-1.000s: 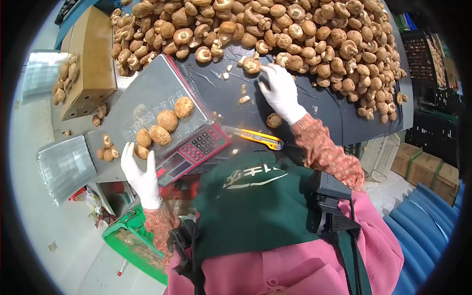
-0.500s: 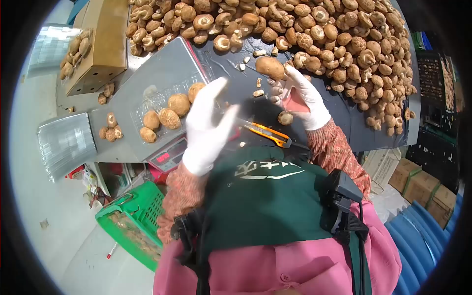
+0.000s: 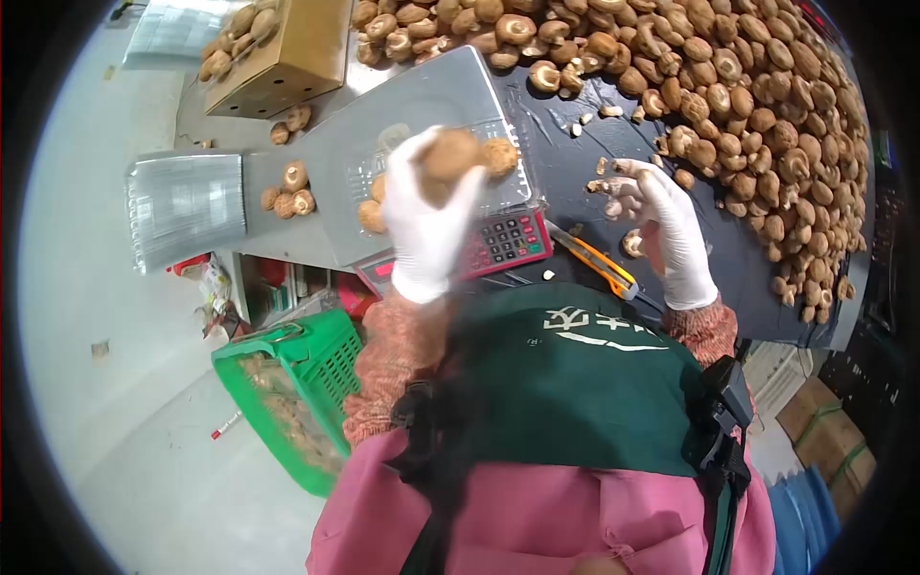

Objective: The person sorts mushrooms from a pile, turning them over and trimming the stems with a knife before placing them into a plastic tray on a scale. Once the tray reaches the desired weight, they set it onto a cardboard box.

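My left hand [image 3: 422, 225], in a white glove, grips a brown shiitake mushroom [image 3: 452, 155], blurred by motion, above a clear plastic tray [image 3: 393, 139]. The tray rests on a scale with a red keypad [image 3: 503, 240], and other mushrooms [image 3: 498, 156] lie in it, partly hidden by my hand. To the right, my gloved right hand [image 3: 666, 216] hovers over the dark table with its fingers loosely bent and apart, holding nothing I can see. Stem bits [image 3: 601, 166] lie by its fingertips and a small mushroom [image 3: 632, 242] beside its palm.
A large heap of mushrooms [image 3: 747, 115] covers the back and right of the table. An orange box cutter [image 3: 599, 261] lies near my apron. Stacked clear trays [image 3: 187, 206], several loose mushrooms [image 3: 289, 192] and a cardboard box [image 3: 287, 62] are at left; a green basket [image 3: 287, 393] stands below.
The large mushroom has passed from my right hand to my left, which was empty and now holds it over the tray. My right hand has loosened. The camera view has shifted left.
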Demonstrator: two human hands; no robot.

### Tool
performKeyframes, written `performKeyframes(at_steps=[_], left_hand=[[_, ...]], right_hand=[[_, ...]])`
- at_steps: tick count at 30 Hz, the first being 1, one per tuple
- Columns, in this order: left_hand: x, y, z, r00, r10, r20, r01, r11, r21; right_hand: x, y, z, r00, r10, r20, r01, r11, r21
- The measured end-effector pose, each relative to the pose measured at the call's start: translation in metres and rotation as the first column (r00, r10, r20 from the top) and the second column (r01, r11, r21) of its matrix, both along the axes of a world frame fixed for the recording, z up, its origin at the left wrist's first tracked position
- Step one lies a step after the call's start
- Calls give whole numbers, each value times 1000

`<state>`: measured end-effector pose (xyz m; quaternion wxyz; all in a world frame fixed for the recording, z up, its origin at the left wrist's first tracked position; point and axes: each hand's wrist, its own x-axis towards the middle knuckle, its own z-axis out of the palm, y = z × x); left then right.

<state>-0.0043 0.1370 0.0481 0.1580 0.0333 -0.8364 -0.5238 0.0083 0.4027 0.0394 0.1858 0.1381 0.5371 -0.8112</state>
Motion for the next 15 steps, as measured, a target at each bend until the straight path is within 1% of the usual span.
performKeyframes(at_steps=[1, 2, 4, 7, 8, 10, 11, 13, 14, 15], left_hand=[[2, -20, -7, 998, 67, -14, -66, 995, 80], [4, -40, -16, 989, 139, -55, -137, 990, 28], [3, -64, -19, 974, 218, -58, -217, 976, 11], [-1, -72, -24, 976, 215, -33, -216, 975, -55], [-1, -72, -24, 982, 181, -51, -187, 968, -170], [-3, -67, -23, 993, 95, -69, -114, 915, -386], [-4, -66, -28, 995, 66, -74, -91, 900, -426], [-7, -72, -23, 999, 50, -3, -46, 887, -459], [-10, -73, -22, 999, 27, 32, -9, 888, -460], [-13, -76, -22, 999, -11, 37, 29, 862, -506]], right_hand=[[1, 3, -7, 1000, -8, -25, 8, 1000, 1], [3, 4, -9, 999, -33, -22, 33, 999, -1], [6, 8, -17, 1000, -27, 12, 27, 999, 21], [11, 8, -20, 998, -6, 55, 5, 1000, 30], [12, 8, -19, 998, -2, 64, 0, 999, 38], [13, 11, -16, 997, 13, 80, -18, 998, 53], [13, 11, -15, 997, 8, 79, -14, 997, 76], [14, 15, -15, 998, -16, 56, 9, 992, 122], [15, 17, -19, 995, -69, 71, 59, 989, 135], [15, 21, -23, 997, -71, 23, 66, 981, 180]])
